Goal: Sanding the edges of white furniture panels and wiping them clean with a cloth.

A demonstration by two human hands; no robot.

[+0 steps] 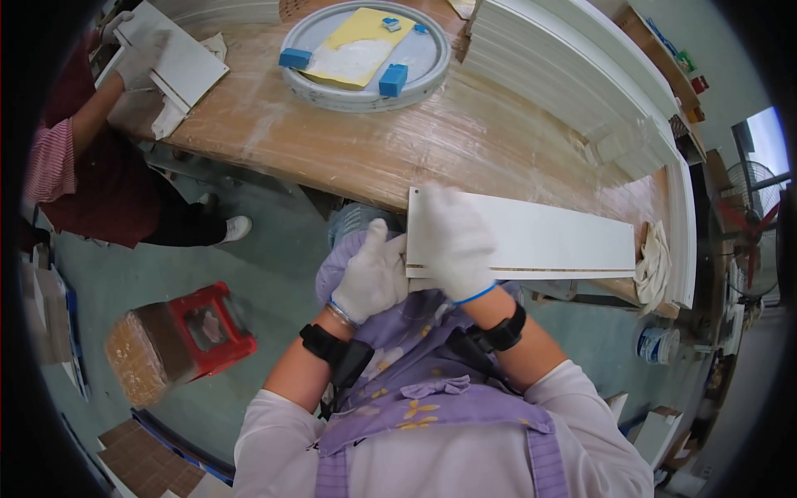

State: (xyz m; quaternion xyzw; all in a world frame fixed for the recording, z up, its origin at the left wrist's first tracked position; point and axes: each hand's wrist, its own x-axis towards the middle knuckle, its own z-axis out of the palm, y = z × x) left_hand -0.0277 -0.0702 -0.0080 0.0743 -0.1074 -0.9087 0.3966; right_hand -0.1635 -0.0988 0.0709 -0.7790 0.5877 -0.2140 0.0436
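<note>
A long white board [564, 232] with a narrow slot along its near side lies across the front edge of the wooden table [274, 158]. My left hand [369, 278], in a white glove, is at the board's left end, its thumb raised and its fingers curled against the edge. Over the same end, my right hand [457, 245] presses down on the upper face in a white glove with a blue cuff. Motion smears its fingers, and anything under them is hidden.
A round grey lid [290, 79] carries yellow sandpaper [357, 50] and blue blocks [393, 80]. Long white panels [573, 66] are stacked at the right, near a crumpled cloth [653, 266]. At the far left, a co-worker's gloved hands handle another white board [178, 54]. A red stool [241, 344] stands on the floor.
</note>
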